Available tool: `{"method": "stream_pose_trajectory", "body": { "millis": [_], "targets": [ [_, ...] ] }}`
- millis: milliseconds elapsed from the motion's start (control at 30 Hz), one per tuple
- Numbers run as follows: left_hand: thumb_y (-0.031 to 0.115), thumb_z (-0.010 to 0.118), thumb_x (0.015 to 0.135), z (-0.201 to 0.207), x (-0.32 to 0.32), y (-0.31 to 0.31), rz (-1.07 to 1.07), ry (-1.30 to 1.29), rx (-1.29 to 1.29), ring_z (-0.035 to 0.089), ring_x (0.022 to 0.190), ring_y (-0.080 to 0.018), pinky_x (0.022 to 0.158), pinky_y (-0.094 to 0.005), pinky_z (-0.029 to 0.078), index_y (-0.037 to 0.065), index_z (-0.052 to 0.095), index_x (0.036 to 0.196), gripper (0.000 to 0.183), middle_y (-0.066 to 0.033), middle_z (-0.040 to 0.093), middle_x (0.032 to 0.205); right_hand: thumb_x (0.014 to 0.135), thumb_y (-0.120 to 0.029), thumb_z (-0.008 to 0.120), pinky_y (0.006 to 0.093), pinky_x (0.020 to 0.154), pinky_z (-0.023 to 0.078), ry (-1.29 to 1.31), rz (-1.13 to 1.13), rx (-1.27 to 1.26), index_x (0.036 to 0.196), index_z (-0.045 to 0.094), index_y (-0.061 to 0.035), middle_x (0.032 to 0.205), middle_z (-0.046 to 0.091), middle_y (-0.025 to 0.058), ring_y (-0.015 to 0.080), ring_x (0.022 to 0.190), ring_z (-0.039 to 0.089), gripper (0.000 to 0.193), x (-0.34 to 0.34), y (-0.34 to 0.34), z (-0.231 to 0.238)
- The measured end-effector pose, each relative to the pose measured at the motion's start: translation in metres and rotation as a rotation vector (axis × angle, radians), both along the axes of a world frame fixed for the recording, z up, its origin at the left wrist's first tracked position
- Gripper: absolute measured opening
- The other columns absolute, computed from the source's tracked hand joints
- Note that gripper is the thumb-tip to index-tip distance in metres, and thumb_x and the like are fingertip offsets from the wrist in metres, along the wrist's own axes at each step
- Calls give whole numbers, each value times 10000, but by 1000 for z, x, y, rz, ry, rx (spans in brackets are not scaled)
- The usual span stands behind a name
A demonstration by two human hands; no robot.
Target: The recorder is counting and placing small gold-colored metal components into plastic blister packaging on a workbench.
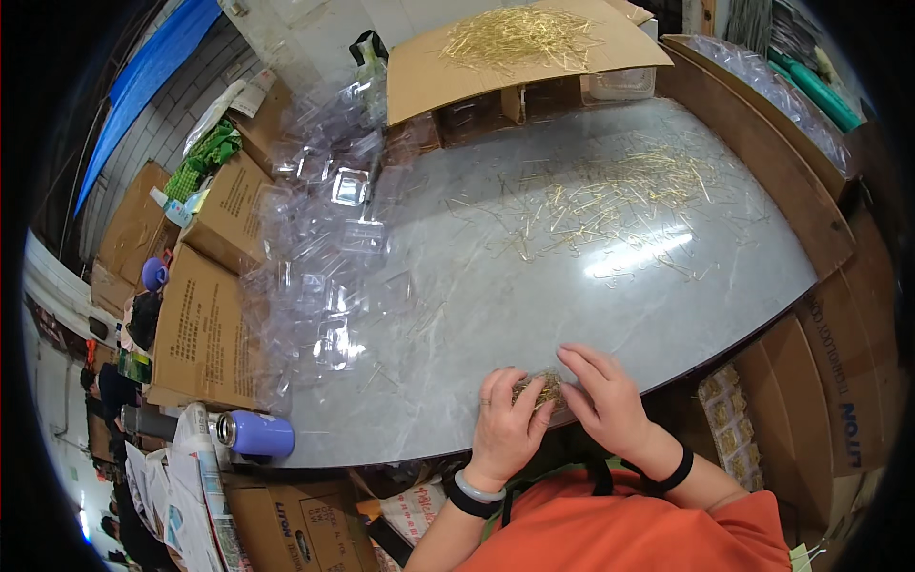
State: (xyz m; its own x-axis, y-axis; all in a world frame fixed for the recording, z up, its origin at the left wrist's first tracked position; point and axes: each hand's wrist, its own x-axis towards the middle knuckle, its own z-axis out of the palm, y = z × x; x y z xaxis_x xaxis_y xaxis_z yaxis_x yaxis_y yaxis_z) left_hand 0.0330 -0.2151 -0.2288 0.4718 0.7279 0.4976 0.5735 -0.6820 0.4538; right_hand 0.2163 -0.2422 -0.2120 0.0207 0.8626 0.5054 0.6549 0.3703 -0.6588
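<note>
At the table's near edge, my left hand (507, 424) is curled around a small clump of thin gold-coloured wire pins (541, 389). Whether a clear plastic box surrounds the clump, I cannot make out. My right hand (608, 405) is at the clump's right side with its fingers apart, the thumb close to it. Farther off on the grey marbled table (496, 315), many loose gold wire pins (620, 200) lie scattered. A large heap of clear plastic boxes (329, 248) covers the table's left part.
A cardboard sheet (419, 71) at the back bears a pile of gold wire pins (519, 38). A purple bottle (262, 434) lies at the near left corner. Cardboard boxes (212, 329) line the left. At lower right, filled clear boxes (732, 429) sit in a carton.
</note>
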Motion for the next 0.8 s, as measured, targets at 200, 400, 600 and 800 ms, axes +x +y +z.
{"method": "stream_pose_trajectory", "body": {
  "millis": [200,400,600,800],
  "targets": [
    [170,752,864,-8,-2,1,4,-37,10,502,1222,-396,1037,-482,449,-28,575,1253,471,-185,544,1267,918,-255,695,596,1114,329,-344,204,24,1394,520,4,1425,545,183,424,1335,476,570,-5,-12,-12],
    [192,762,870,-9,0,0,36,-31,14,515,1213,-385,1031,-466,457,-24,570,1253,480,-181,551,1265,934,-400,660,646,1173,209,-312,131,-82,1393,487,50,1523,407,217,476,1448,283,666,-3,-17,-12],
    [198,749,886,-8,1,-1,53,-31,15,523,1197,-384,1016,-466,459,-20,586,1231,439,-183,554,1257,932,-372,669,665,1157,221,-331,154,-89,1352,537,26,1509,425,216,491,1442,278,593,-2,-22,-10],
    [208,711,917,-11,1,-2,67,-22,32,531,1180,-396,1001,-479,453,-16,602,1213,388,-195,550,1263,950,-291,657,660,1156,229,-310,144,-69,1323,585,-10,1507,434,218,490,1433,303,472,3,-15,-11]
  ]
}}
